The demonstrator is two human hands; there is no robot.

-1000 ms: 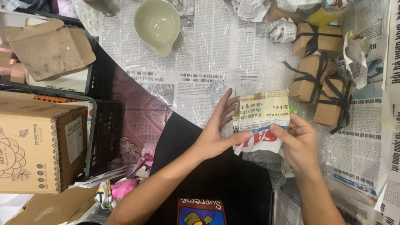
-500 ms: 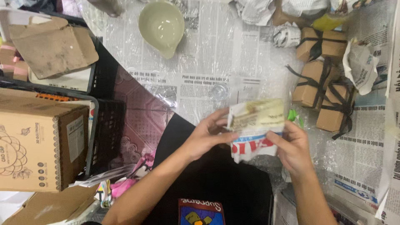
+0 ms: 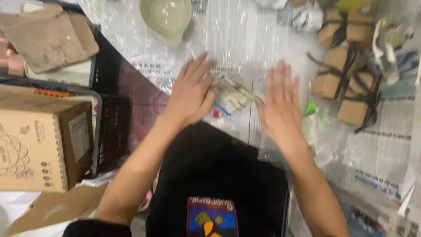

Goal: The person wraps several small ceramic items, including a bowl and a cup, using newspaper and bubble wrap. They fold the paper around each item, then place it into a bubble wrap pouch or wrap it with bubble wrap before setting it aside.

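Plastic-covered table (image 3: 245,39): both hands (flat) press a paper-wrapped bundle (image 3: 232,96).

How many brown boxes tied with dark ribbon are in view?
4, stacked at upper right on the plastic-covered table: brown ribbon-tied boxes at top, top left, middle and lower right. Others may be hidden.

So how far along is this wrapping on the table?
Done: several brown paper parcels tied with dark ribbon sit at the right. In hand: a folded piece of printed newspaper lies on the clear plastic-covered table, the left hand pressing on it, the right hand flat beside it. Left: it has no ribbon yet.
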